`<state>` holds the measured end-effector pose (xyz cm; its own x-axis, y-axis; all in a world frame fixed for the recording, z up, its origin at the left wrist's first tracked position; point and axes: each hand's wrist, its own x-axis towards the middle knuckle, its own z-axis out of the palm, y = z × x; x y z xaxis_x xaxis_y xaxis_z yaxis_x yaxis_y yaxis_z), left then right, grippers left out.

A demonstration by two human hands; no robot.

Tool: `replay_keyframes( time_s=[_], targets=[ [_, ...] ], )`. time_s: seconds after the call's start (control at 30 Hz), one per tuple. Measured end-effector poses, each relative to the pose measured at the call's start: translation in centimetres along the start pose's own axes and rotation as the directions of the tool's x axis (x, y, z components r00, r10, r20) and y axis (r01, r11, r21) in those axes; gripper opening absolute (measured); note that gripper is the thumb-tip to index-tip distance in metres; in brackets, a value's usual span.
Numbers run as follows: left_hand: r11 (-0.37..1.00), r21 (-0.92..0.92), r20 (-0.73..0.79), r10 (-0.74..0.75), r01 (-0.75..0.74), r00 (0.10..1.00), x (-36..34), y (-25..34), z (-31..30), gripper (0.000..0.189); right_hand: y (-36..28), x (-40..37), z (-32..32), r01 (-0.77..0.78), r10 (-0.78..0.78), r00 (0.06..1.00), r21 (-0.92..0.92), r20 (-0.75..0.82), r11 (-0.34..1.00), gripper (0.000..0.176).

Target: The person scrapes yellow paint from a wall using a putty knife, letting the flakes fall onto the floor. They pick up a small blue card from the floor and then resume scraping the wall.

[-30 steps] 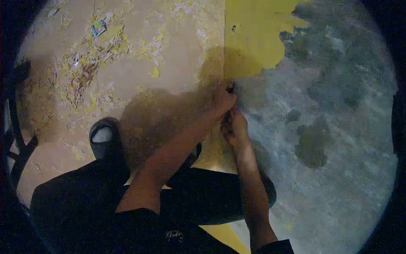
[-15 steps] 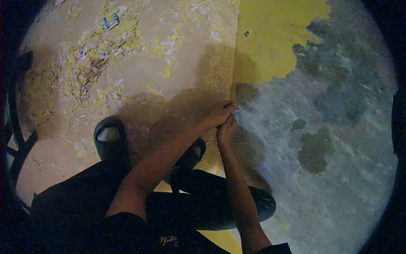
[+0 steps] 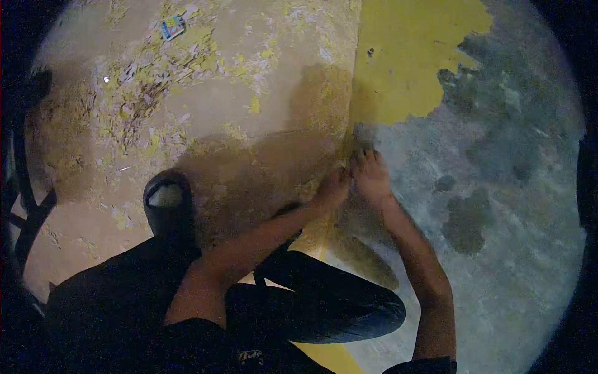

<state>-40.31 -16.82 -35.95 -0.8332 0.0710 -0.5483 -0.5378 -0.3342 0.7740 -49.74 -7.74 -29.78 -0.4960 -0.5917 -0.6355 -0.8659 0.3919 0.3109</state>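
Note:
My left hand (image 3: 336, 183) is closed, its fingers curled near the seam between the floor and the patchy surface; whatever it may hold is hidden. Close to its right, my right hand (image 3: 371, 172) rests at the edge of the grey patchy surface (image 3: 423, 181), fingers reaching forward and slightly apart. I see nothing in it. Just beyond the fingertips, dark damp-looking grey meets the yellow paint layer (image 3: 405, 68), which has a ragged lower edge.
Yellow and whitish paint flakes (image 3: 149, 87) litter the tan floor (image 3: 230, 103) on the left. Among them lies a small blue and white packet (image 3: 173, 27). My shoe (image 3: 166, 194) and bent knee (image 3: 374, 311) are below. A dark frame (image 3: 25, 224) stands at the left edge.
My hands, which were together at the seam, have come apart. The right hand moved right and its fingers spread forward; the left drew slightly back. The view shifted a little.

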Motion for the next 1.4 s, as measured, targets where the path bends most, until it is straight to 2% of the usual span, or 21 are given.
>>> replay_keyframes(
  time_s=[0.07, 0.13, 0.27, 0.3, 0.33, 0.37, 0.4, 0.47, 0.57, 0.67, 0.7, 0.73, 0.77, 0.8, 0.87, 0.97, 1.03, 1.17, 1.27, 1.37, 1.4],
  targets=[
    [0.988, -0.136, -0.004, -0.069, 0.067, 0.998, -2.1, 0.2, 1.4, 0.046, -0.8, 0.4, -1.8, -0.002, 0.001, 1.0, 0.041, 0.018, 0.999, 0.048],
    [0.991, -0.132, -0.062, -0.011, 0.003, 0.998, -2.7, -1.2, 3.7, 0.045, -0.6, 0.4, -5.5, 0.065, -0.103, 0.912, 0.11, 0.396, 0.992, 0.045],
    [0.861, -0.501, 0.017, -0.097, 0.093, 0.995, -1.2, -3.2, 8.1, 0.046, 0.3, -1.9, -5.6, 0.015, -0.028, 0.991, 0.098, 0.127, 0.995, 0.042],
    [0.83, -0.517, 0.083, -0.198, 0.212, 0.977, -0.7, -2.8, 8.1, 0.046, 0.4, -2.3, -6.3, -0.212, 0.202, 0.977, 0.279, 0.064, 0.937, 0.042],
    [0.787, -0.522, 0.152, -0.294, 0.329, 0.944, -0.2, -1.2, 7.2, 0.046, 0.2, -2.5, -7.2, -0.402, 0.43, 0.902, 0.461, 0.048, 0.791, 0.042],
    [0.732, -0.518, 0.223, -0.385, 0.444, 0.896, 0.3, 0.6, 6.3, 0.047, 0.1, -3.0, -7.7, -0.404, 0.432, 0.9, 0.462, 0.05, 0.789, 0.042],
    [0.665, -0.504, 0.293, -0.469, 0.551, 0.833, 0.6, 1.9, 5.5, 0.049, -0.1, -3.7, -7.9, -0.522, 0.504, 0.82, 0.715, 0.271, 0.466, 0.039],
    [0.587, -0.48, 0.363, -0.544, 0.652, 0.756, 0.8, 1.7, 5.4, 0.051, -1.0, -5.3, -7.9, -0.587, 0.47, 0.729, 0.808, 0.498, 0.054, 0.037],
    [0.681, -0.379, 0.51, -0.412, 0.627, 0.755, 0.4, 2.0, 3.7, 0.056, -2.7, -6.4, -7.0, -0.649, 0.434, 0.651, 0.753, 0.623, -0.107, 0.035],
    [0.931, -0.223, 0.384, -0.189, 0.29, 0.904, 0.8, 2.9, 1.8, 0.06, -3.5, -5.4, -8.2, -0.525, 0.472, 0.623, 0.78, 0.624, -0.339, 0.036],
    [0.974, 0.035, 0.161, -0.228, 0.225, 0.96, 1.5, 2.7, 2.4, 0.059, -3.6, -5.3, -7.6, -0.522, 0.47, 0.629, 0.784, 0.619, -0.334, 0.036],
    [0.932, 0.299, -0.071, -0.194, 0.206, 0.978, 2.2, 2.1, 3.2, 0.062, -3.7, -5.3, -6.5, -0.468, 0.62, 0.652, 0.875, 0.437, -0.126, 0.035],
    [0.933, 0.296, -0.08, -0.191, 0.206, 0.978, 2.8, 1.1, 4.2, 0.062, -3.7, -5.1, -5.8, -0.411, 0.718, 0.66, 0.906, 0.221, 0.099, 0.035],
    [0.916, 0.381, -0.315, -0.001, 0.128, 0.949, 3.4, -0.2, 5.6, 0.06, -3.7, -4.5, -6.9, -0.405, 0.714, 0.666, 0.908, 0.215, 0.104, 0.035],
    [0.877, 0.475, -0.507, 0.199, 0.079, 0.839, 3.8, -0.8, 6.3, 0.061, -3.9, -3.5, -10.9, -0.632, 0.726, 0.63, 0.726, 0.276, 0.273, 0.034],
    [0.995, 0.009, -0.244, 0.096, -0.097, 0.965, 4.0, 1.6, 3.6, 0.056, -3.6, -2.3, -12.5, -0.704, 0.713, 0.613, 0.647, 0.342, 0.294, 0.032],
    [0.937, -0.296, 0.086, -0.165, 0.183, 0.983, 3.5, 4.6, 0.9, 0.047, -3.0, -2.4, -12.2, -0.697, 0.668, 0.65, 0.636, 0.363, 0.333, 0.032],
    [0.819, -0.542, 0.107, -0.153, 0.187, 0.982, 3.9, 3.6, 1.1, 0.033, -3.2, -1.9, -13.4, -0.746, 0.557, 0.661, 0.526, 0.504, 0.409, 0.031],
    [0.846, -0.505, 0.039, -0.175, 0.171, 0.984, 3.8, 4.1, -0.9, 0.017, -3.6, -1.1, -13.6, -0.69, 0.531, 0.718, 0.554, 0.449, 0.466, 0.03],
    [0.77, -0.561, 0.432, -0.041, 0.303, 0.901, 4.4, 3.5, -3.1, 0.013, -3.9, -0.9, -11.7, -0.658, 0.517, 0.753, 0.454, 0.407, 0.601, 0.029],
    [0.894, -0.408, 0.234, -0.091, 0.183, 0.968, 4.8, 2.3, -0.8, 0.014, -3.6, -1.0, -12.0, -0.657, 0.52, 0.754, 0.452, 0.403, 0.603, 0.029]
  ],
)
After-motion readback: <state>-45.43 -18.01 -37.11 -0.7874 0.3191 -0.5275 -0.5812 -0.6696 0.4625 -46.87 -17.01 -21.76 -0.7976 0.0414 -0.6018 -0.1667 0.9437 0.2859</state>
